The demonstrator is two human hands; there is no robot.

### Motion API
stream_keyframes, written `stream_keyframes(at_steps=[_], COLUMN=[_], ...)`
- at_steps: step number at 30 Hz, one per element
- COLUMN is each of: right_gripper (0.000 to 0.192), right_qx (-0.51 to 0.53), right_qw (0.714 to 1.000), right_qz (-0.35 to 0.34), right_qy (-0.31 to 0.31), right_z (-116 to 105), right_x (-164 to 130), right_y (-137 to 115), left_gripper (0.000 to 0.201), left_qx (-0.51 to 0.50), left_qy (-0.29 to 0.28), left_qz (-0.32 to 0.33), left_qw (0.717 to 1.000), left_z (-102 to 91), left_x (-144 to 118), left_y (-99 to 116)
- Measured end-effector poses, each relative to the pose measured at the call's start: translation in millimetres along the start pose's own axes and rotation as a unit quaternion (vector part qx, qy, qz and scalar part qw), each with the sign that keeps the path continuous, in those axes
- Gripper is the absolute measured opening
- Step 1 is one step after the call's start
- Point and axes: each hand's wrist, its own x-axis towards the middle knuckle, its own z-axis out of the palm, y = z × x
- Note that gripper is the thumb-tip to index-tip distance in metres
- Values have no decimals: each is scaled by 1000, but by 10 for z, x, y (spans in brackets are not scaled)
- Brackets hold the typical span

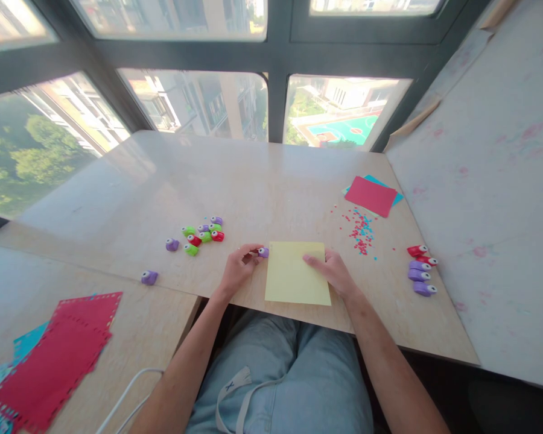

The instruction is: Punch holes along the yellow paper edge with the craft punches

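My left hand [241, 269] grips a small purple craft punch [263, 252] at the upper left corner of a pale yellow sheet of paper [297, 280]. A few tiny marks show on the sheet near that corner. On the other side, my right hand [335, 272] pinches the sheet's right edge, thumb on top and fingers underneath. Left of my left hand lies a loose group of purple, green and red punches [204, 236]. The inside of my left fingers is partly hidden.
Red and blue paper bits [362, 232] lie scattered below stacked coloured sheets [371, 196]. Several punches [420, 278] line up by the right wall. A lone purple punch [149, 277] sits left. Red sheets with punched edges [54, 361] lie lower left, near a white cable [131, 386].
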Motion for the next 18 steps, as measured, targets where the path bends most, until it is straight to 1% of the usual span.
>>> stream_keyframes(at_steps=[6, 13, 18], right_gripper=[47, 46, 45], right_qx=[11, -13, -32], right_qw=[1000, 1000, 999], right_qz=[7, 11, 1], right_qy=[-3, 1, 7], right_z=[4, 10, 28], right_x=[12, 12, 20], right_y=[2, -17, -21], left_gripper=[25, 25, 23], left_qx=[-15, -15, -3], left_qy=[-5, -13, -20], left_qz=[-5, -8, -8], left_qw=[1000, 1000, 1000], left_z=[11, 35, 40], left_x=[-12, -13, 4], left_y=[15, -11, -33])
